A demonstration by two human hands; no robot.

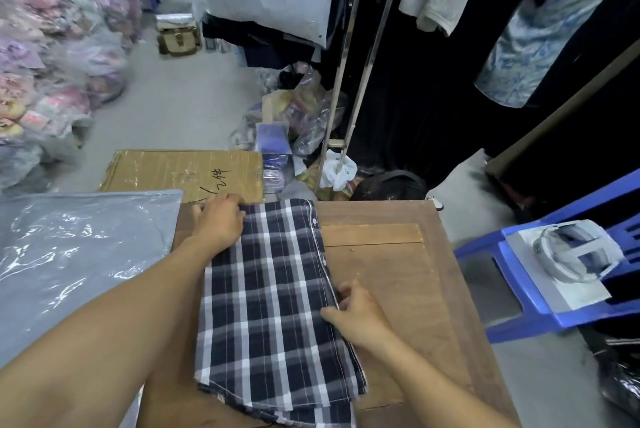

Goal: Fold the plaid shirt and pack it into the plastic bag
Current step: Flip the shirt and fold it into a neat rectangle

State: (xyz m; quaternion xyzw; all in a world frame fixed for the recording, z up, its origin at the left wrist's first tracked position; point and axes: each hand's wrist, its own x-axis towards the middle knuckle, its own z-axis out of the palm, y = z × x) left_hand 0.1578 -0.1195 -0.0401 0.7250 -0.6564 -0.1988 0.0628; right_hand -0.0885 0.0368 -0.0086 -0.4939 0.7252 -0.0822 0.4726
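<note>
The plaid shirt [273, 292] lies folded lengthwise on the wooden worktop [391, 275]. Left hand [218, 219] presses flat on its far corner, grip wide. Right hand [356, 313] pinches its buttoned edge. The plastic bag [76, 254] lies left of the shirt.

Both hands, left hand [220, 219] and right hand [356, 315], press the plaid shirt [273, 292] flat on table [398, 275].
</note>
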